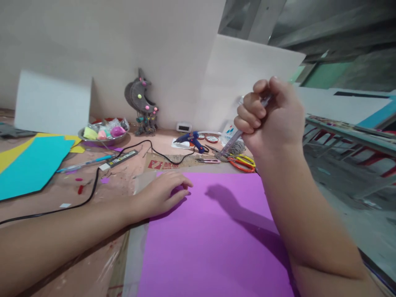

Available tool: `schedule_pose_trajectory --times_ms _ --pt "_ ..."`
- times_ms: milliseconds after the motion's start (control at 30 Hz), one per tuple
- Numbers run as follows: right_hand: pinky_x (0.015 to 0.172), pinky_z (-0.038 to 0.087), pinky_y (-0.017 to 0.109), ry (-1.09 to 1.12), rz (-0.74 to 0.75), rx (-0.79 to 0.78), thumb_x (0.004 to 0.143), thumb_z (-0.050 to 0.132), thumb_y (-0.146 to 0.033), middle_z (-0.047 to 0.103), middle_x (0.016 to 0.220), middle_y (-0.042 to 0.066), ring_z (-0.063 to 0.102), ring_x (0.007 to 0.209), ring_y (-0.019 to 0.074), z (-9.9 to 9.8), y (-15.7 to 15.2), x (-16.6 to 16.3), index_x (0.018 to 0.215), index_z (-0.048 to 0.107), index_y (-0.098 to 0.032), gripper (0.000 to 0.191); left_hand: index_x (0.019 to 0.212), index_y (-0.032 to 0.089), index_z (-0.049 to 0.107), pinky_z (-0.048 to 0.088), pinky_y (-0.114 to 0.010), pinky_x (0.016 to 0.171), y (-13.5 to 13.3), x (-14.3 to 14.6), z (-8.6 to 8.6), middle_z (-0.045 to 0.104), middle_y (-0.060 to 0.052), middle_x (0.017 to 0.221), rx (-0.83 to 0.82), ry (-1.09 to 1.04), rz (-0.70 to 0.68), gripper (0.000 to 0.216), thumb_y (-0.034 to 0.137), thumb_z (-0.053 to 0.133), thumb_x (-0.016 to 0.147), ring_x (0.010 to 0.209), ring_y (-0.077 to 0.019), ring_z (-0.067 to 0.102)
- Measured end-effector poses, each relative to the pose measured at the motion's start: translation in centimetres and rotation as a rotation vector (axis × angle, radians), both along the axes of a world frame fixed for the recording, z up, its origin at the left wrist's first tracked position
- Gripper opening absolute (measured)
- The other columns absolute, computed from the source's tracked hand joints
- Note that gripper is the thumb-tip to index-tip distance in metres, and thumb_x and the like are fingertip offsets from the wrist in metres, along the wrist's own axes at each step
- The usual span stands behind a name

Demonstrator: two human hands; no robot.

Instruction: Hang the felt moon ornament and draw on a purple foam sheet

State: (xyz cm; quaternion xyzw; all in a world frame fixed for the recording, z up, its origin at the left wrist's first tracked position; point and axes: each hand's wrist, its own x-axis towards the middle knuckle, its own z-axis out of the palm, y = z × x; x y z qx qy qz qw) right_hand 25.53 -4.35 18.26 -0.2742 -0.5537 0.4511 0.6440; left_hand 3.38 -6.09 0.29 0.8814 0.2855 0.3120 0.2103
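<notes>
A large purple sheet [210, 247] of foam or card lies flat in front of me. My left hand [168, 192] rests palm down on its far left part, fingers loosely bent and apart, with nothing in them. Raised above the sheet's far right side is my right hand [266, 115], closed in a fist around a slim, translucent pen [232, 141]. The pen slants down and left out of the fist; its lower end appears in front of the tools at the back. The right arm casts a shadow on the sheet.
Behind the sheet lie a blue glue gun [190, 140], scissors [243, 163] and small snips [208, 161]. A metal bowl [105, 139], a grey moon ornament [140, 101] and turquoise sheets [35, 165] stand or lie left. A black cord [95, 181] crosses the table.
</notes>
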Motion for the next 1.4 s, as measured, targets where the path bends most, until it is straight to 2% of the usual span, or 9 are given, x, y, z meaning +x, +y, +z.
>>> schedule_pose_trajectory --times_ms 267,467,667,767,1000,1133,1200,1300,1400 --pt "0.041 0.019 0.025 -0.014 0.051 -0.033 0.097 0.048 -0.032 0.027 0.049 -0.008 0.019 0.040 0.0095 -1.0 1.1 0.1 0.072 0.053 -0.024 0.026 0.110 0.019 0.067 0.052 -0.036 0.088 0.0 -0.1 -0.1 0.075 -0.006 0.104 -0.001 0.006 0.007 0.016 0.023 0.057 0.098 0.096 -0.0208 0.069" --pt "0.042 0.022 0.026 -0.089 0.162 -0.158 0.090 0.066 -0.042 0.026 0.050 -0.009 0.023 0.040 0.0093 -3.1 3.1 -0.3 0.073 0.050 -0.025 0.028 0.108 0.019 0.067 0.052 -0.036 0.089 -0.3 -0.4 0.3 0.076 -0.006 0.104 -0.017 0.053 0.009 0.015 0.023 0.056 0.099 0.097 -0.0205 0.069" --pt "0.043 0.019 0.024 -0.075 0.141 -0.303 0.096 0.057 -0.041 0.024 0.048 -0.009 0.018 0.041 0.0089 -4.1 3.1 -2.0 0.071 0.048 -0.024 0.031 0.108 0.019 0.069 0.052 -0.038 0.091 -0.6 -0.7 0.0 0.076 -0.007 0.106 0.024 0.107 0.011 0.016 0.023 0.058 0.098 0.099 -0.0222 0.069" --pt "0.044 0.021 0.024 -0.096 0.105 -0.290 0.092 0.064 -0.046 0.026 0.050 -0.010 0.022 0.042 0.0091 -4.3 3.1 -2.2 0.074 0.049 -0.024 0.032 0.108 0.019 0.070 0.052 -0.038 0.091 -0.5 -0.8 0.0 0.077 -0.007 0.106 0.030 0.111 0.006 0.016 0.023 0.059 0.098 0.100 -0.0224 0.069" --pt "0.045 0.024 0.025 -0.057 0.079 -0.284 0.091 0.066 -0.048 0.028 0.052 -0.009 0.027 0.044 0.0091 -4.9 3.0 -2.8 0.075 0.052 -0.024 0.032 0.107 0.018 0.069 0.053 -0.039 0.091 -0.3 -0.7 -0.2 0.077 -0.007 0.104 0.024 0.071 0.030 0.016 0.023 0.057 0.097 0.098 -0.0226 0.070" --pt "0.049 0.033 0.023 -0.068 0.085 -0.196 0.087 0.071 -0.030 0.037 0.058 -0.008 0.035 0.049 0.0078 -5.1 2.5 -3.7 0.082 0.059 -0.021 0.016 0.105 0.019 0.069 0.054 -0.038 0.090 -0.1 -0.5 -0.3 0.076 -0.007 0.103 0.030 0.064 0.028 0.015 0.022 0.057 0.097 0.097 -0.0219 0.069" --pt "0.053 0.039 0.022 -0.148 0.082 -0.130 0.086 0.072 -0.025 0.048 0.065 -0.006 0.042 0.053 0.0072 -5.2 2.4 -3.6 0.087 0.063 -0.020 0.010 0.104 0.019 0.069 0.053 -0.038 0.091 -0.1 -0.5 -0.2 0.075 -0.007 0.102 0.043 0.076 0.033 0.015 0.021 0.056 0.097 0.097 -0.0223 0.068" --pt "0.053 0.042 0.023 -0.389 0.095 -0.038 0.092 0.070 -0.041 0.061 0.075 -0.002 0.050 0.055 0.0079 -5.1 2.0 -1.8 0.092 0.067 -0.020 0.021 0.104 0.019 0.069 0.053 -0.039 0.091 -0.3 -0.5 -0.1 0.075 -0.006 0.102 0.053 0.100 0.050 0.016 0.020 0.054 0.098 0.098 -0.0230 0.068" --pt "0.049 0.037 0.024 -0.890 0.056 0.026 0.095 0.062 -0.057 0.065 0.071 0.000 0.050 0.052 0.0102 -4.5 0.9 2.5 0.095 0.071 -0.020 0.038 0.104 0.019 0.069 0.052 -0.041 0.091 -0.4 -0.4 -0.1 0.074 -0.006 0.102 0.080 0.136 0.054 0.018 0.019 0.052 0.099 0.099 -0.0232 0.066"
